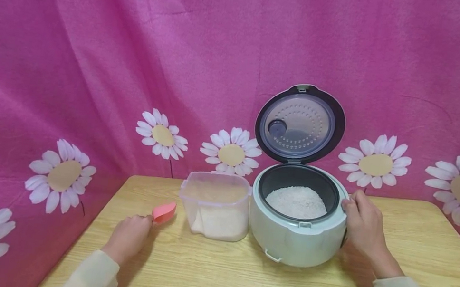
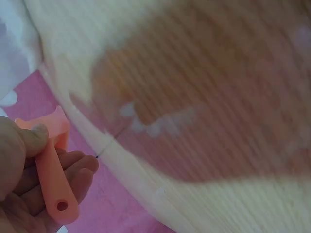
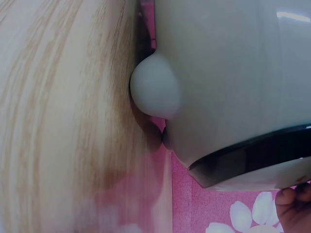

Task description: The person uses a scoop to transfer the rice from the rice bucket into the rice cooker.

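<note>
My left hand holds a coral-pink scoop, pointed toward the rice container. In the left wrist view the thumb pinches the scoop's handle, which has a hole at its end. To the right, my right hand grips the upper side of a pale green rice cooker, thumb at the rim. The cooker's lid stands raised, and white rice is heaped in the dark inner pot. In the right wrist view only some fingers show, at the cooker's edge.
Left of the cooker, close beside it, stands a translucent plastic container partly filled with rice. Both are on a wood-grain table. Behind and at the left hangs a magenta cloth printed with daisies.
</note>
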Tool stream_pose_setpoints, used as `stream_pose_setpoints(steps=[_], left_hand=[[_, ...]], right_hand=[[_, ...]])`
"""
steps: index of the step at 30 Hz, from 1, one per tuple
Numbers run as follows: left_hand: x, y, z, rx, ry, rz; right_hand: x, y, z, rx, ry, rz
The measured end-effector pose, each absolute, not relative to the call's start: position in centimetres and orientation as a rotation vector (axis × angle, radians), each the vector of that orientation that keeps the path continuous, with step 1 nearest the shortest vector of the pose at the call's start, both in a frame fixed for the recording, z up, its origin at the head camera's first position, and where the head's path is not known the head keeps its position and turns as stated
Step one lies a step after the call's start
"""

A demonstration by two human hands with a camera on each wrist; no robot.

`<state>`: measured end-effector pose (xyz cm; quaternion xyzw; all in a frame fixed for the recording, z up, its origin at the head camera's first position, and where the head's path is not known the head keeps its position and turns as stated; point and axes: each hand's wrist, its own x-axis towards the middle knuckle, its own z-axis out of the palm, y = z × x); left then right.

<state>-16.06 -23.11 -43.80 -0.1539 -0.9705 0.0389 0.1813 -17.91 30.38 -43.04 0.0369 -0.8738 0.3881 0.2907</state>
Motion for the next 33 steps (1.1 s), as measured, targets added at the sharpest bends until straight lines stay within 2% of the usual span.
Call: stream_pose_setpoints(steps=[17, 33], left_hand=[[-15.1, -21.7, -46.1, -0.443, -2.715, 0.295], [-14.0, -20.6, -46.6, -0.401, -2.860, 0.165]], right_hand=[[-17.9, 30.6, -43.1, 0.082, -2.331, 1.019], [-17.4, 31.1, -43.3, 0.100, -2.339, 1.047]])
